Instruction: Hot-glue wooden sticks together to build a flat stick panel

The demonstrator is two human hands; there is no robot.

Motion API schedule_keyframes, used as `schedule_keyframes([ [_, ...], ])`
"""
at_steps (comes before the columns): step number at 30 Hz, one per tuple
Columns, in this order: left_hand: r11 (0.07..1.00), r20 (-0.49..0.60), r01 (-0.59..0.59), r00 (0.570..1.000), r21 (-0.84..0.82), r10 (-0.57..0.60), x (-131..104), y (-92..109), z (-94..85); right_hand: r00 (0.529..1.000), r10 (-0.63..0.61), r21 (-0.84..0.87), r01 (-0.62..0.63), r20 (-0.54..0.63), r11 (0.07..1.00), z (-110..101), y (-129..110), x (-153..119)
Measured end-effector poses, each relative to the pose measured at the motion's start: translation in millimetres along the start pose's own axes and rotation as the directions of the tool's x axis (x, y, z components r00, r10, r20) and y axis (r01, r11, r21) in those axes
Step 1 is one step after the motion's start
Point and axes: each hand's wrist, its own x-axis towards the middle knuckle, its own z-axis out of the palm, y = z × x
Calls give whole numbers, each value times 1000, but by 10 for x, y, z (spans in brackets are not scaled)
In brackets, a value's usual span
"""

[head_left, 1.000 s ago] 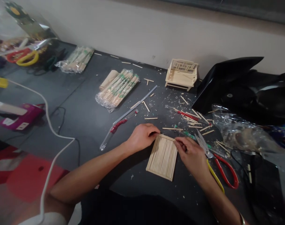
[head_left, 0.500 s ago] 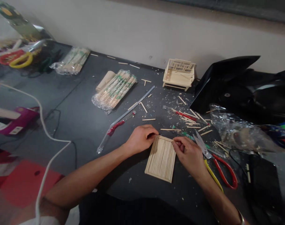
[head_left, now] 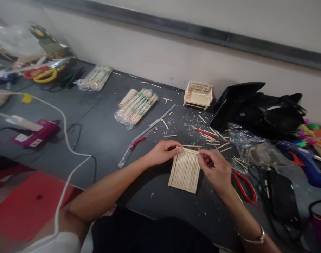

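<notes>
A rectangular panel of pale wooden sticks (head_left: 185, 172) lies on the dark table in front of me, a thin frame around its edges. My left hand (head_left: 167, 151) pinches its far left corner between thumb and fingers. At the far right corner, my right hand (head_left: 215, 168) has its fingertips closed on the edge. A stick along the panel's far edge spans between both hands. Beyond stands a small stick-built bench (head_left: 198, 95) with a lattice back.
Loose sticks (head_left: 211, 137) and crumbs lie past my right hand, red-handled scissors (head_left: 244, 186) beside its wrist. Bagged stick bundles (head_left: 137, 107), a glue gun (head_left: 302, 158), a phone (head_left: 285, 202), a black bag (head_left: 255, 109) and a white cable (head_left: 66, 135) surround the work.
The camera view has shifted, showing more wall and the glue gun. My left thumb now lies over the panel's far left corner. Both hands remain at the far edge.
</notes>
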Motion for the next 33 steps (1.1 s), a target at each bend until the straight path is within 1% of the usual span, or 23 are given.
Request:
schedule_keyframes([
  [2, 993, 5, 49, 999, -109, -49, 3, 2, 12, 1000, 17, 11, -17, -6, 1000, -4, -18, 27],
  [5, 966, -35, 103, 993, -236, -114, 17, -11, 16, 991, 137, 91, -136, -1, 986, -27, -31, 80],
  [7, 941, -88, 125, 983, -313, -160, 28, -22, 16, 970, 239, 165, -243, 46, 956, -53, -36, 122],
  [9, 905, -140, 129, 969, -405, -201, 35, -30, 18, 944, 299, 216, -323, 137, 921, -72, -42, 157],
  [12, 832, -195, 92, 953, -547, -233, 39, -27, 24, 929, 274, 240, -333, 249, 912, -63, -53, 171],
  [14, 781, -201, 53, 953, -622, -225, 40, -14, 20, 940, 238, 230, -295, 243, 927, -46, -61, 153],
  [15, 753, -195, 33, 958, -657, -212, 41, -6, 14, 954, 223, 220, -265, 201, 939, -43, -63, 139],
  [16, 718, -179, 17, 964, -695, -195, 43, 2, 4, 975, 189, 201, -210, 119, 957, -49, -64, 124],
  [17, 677, -151, 9, 973, -736, -176, 44, 9, -7, 993, 117, 168, -117, 12, 979, -63, -62, 109],
  [18, 631, -106, 21, 981, -775, -162, 44, 14, -21, 995, -4, 112, 16, -104, 994, -85, -58, 95],
  [19, 587, -41, 58, 987, -808, -155, 42, 17, -34, 966, -159, 32, 169, -202, 985, -112, -52, 83],
  [20, 549, 35, 115, 987, -828, -154, 37, 19, -46, 912, -316, -56, 313, -262, 948, -139, -44, 71],
  [21, 522, 113, 181, 981, -833, -160, 27, 19, -54, 852, -445, -128, 427, -277, 895, -162, -34, 60],
  [22, 510, 180, 242, 969, -825, -169, 14, 19, -58, 809, -528, -170, 500, -257, 849, -176, -22, 50],
  [23, 514, 226, 288, 957, -808, -181, -2, 19, -57, 787, -574, -196, 540, -228, 818, -177, -9, 39],
  [25, 551, 254, 321, 947, -770, -197, -34, 23, -43, 783, -590, -244, 544, -195, 803, -138, 25, 19],
  [26, 576, 245, 316, 949, -754, -200, -46, 28, -33, 793, -575, -274, 518, -202, 810, -102, 46, 11],
  [28, 618, 204, 283, 959, -734, -197, -59, 37, -11, 822, -501, -326, 412, -269, 851, -16, 95, 3],
  [29, 634, 178, 260, 965, -729, -192, -60, 40, 0, 840, -437, -323, 337, -321, 884, 26, 120, 4],
  [30, 650, 150, 236, 971, -723, -186, -57, 41, 11, 863, -344, -278, 251, -370, 927, 63, 144, 7],
  [31, 668, 120, 210, 976, -714, -179, -54, 39, 22, 891, -214, -173, 156, -400, 973, 94, 162, 11],
  [32, 689, 93, 187, 981, -700, -172, -50, 34, 34, 922, -45, 1, 49, -385, 999, 119, 174, 15],
  [33, 714, 69, 166, 984, -680, -164, -49, 26, 47, 942, 133, 203, -72, -308, 976, 139, 179, 17],
])
